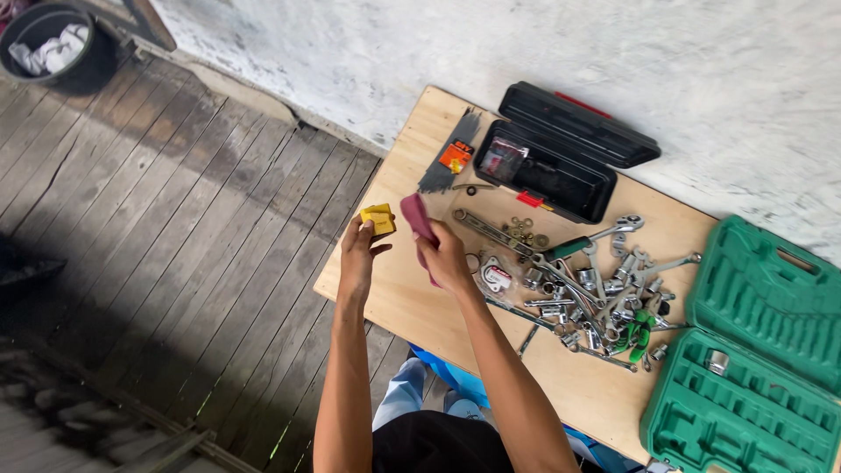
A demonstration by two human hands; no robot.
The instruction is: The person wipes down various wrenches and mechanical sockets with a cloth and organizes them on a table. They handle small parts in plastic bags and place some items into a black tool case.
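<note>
A small yellow block (378, 220) is pinched between the fingertips of the left hand (357, 256), held up over the 9 o'clock edge of the plywood table (412, 307). A dark red cloth (418, 219) is gripped in the closed fingers of the right hand (445, 259), its upper end lifted just beside the block at its 3 o'clock; whether the two touch cannot be told.

At 3 o'clock from the hands, a loose heap of sockets and wrenches (587, 293) is spread over the table. At 4 o'clock the green tool case (753, 350) lies open, and almost all its moulded slots are seen empty, a single socket (717, 361) being seated there. At 1 o'clock a black case (561, 153) stands open beside an orange packet (455, 157).

Judged from this, the work is at an early stage: one piece is in hand with the cloth, while the heap remains unsorted and the green case unfilled.
</note>
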